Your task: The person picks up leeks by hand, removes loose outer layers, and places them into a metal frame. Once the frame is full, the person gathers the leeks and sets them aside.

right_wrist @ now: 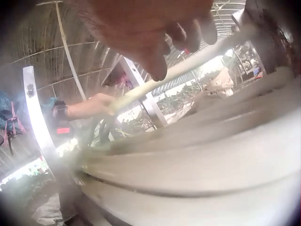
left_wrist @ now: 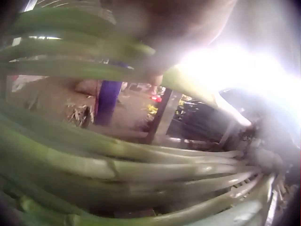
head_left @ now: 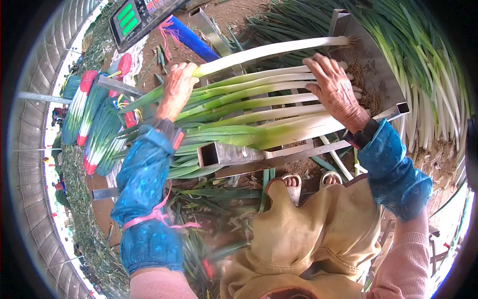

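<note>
Near the far side of a metal rack, my left hand (head_left: 177,90) grips one long green onion (head_left: 271,52) where its white stalk turns green. Its white root end slants up toward the back right, above the others in the head view. My right hand (head_left: 334,90) is over the white ends of several green onions (head_left: 249,105) lying side by side across the rack, its fingers spread and loosely bent. In the right wrist view, the gripped green onion (right_wrist: 176,70) passes behind the right fingertips. Shaggy roots (head_left: 368,92) lie against the metal end plate (head_left: 381,62).
A scale with a lit green display (head_left: 127,20) stands at the upper left. Bundles of green onions (head_left: 82,107) with red wraps lie at left. A large loose pile (head_left: 428,74) fills the right side. The rack's square tube end (head_left: 209,154) juts toward me.
</note>
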Action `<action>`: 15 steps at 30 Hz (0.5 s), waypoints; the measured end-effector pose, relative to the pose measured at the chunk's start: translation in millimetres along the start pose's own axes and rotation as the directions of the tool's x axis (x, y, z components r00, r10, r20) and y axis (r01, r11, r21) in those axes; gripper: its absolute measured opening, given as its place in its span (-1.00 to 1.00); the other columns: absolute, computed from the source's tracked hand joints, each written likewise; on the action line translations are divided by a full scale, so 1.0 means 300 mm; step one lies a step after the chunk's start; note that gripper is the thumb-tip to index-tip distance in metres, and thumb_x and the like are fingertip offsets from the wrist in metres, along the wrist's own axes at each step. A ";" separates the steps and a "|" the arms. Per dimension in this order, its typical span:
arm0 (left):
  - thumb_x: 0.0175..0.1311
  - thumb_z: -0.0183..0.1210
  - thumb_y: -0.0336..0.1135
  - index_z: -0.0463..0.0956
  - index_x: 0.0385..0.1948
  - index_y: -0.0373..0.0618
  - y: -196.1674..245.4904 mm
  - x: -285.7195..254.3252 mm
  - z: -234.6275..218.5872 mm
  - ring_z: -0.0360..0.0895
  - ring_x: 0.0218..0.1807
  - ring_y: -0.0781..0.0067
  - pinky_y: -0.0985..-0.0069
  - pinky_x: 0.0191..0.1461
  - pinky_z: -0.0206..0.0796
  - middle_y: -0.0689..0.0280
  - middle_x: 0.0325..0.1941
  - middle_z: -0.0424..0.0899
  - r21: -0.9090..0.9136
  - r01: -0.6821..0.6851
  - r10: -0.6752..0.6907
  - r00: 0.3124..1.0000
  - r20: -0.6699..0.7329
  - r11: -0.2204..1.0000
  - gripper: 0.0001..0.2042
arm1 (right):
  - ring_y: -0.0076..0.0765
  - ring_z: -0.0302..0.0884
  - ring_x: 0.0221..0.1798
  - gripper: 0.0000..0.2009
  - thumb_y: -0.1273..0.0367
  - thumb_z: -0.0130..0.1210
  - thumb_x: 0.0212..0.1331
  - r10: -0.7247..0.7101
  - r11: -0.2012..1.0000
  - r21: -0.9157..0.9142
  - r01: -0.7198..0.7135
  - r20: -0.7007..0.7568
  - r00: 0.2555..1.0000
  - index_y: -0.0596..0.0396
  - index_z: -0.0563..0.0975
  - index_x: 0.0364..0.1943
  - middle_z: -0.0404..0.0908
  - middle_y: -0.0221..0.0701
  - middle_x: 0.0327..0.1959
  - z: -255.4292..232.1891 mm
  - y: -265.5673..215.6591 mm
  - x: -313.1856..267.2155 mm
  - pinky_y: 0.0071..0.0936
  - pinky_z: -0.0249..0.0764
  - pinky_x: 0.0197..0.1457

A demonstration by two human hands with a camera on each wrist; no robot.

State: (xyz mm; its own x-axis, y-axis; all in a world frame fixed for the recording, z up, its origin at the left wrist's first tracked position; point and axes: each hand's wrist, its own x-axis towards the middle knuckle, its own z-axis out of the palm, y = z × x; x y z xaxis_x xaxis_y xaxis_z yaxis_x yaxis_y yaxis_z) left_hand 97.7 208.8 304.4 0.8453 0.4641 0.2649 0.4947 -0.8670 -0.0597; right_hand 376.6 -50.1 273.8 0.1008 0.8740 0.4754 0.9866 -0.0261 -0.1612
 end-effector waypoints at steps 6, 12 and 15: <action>-0.06 0.24 -0.35 0.45 -0.24 -0.07 0.095 -0.055 -0.355 0.44 -0.20 0.19 0.27 -0.15 0.33 0.24 -0.33 0.49 0.249 -0.131 0.158 0.983 -0.091 0.960 -0.71 | -0.03 0.27 0.09 -0.36 0.41 0.23 -0.15 -0.101 0.992 0.052 0.117 -0.242 0.965 0.02 0.28 0.14 0.30 -0.20 0.09 -0.194 -0.126 0.079 -0.23 0.25 0.15; -0.09 0.19 -0.45 0.51 -0.24 -0.26 0.262 -0.169 -0.547 0.50 -0.16 0.17 0.42 -0.06 0.31 0.13 -0.27 0.55 -0.074 -0.020 0.029 0.992 0.125 0.997 -0.71 | -0.16 0.29 0.05 -0.36 0.34 0.28 -0.28 -0.169 0.982 0.033 0.184 -0.257 0.952 -0.04 0.34 0.06 0.34 -0.34 0.05 -0.295 -0.188 -0.004 -0.25 0.27 0.08; -0.15 0.20 -0.51 0.51 -0.31 -0.29 0.295 -0.256 -0.399 0.54 -0.24 0.19 0.41 -0.17 0.35 0.15 -0.37 0.57 -0.269 -0.039 0.098 0.973 0.209 0.962 -0.73 | -0.20 0.27 0.05 -0.38 0.30 0.29 -0.24 -0.199 0.980 -0.005 0.200 0.041 0.979 -0.06 0.35 0.06 0.35 -0.36 0.01 -0.220 -0.153 -0.095 -0.20 0.25 0.07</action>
State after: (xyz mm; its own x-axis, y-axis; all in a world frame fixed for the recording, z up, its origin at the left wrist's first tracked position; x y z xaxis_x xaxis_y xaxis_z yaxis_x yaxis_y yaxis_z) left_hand 52.5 74.7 394.2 0.9130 0.4047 0.0505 0.3889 -0.9012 0.1912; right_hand 336.8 -105.7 324.7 -0.1032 0.8809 0.4620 0.9875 0.1465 -0.0588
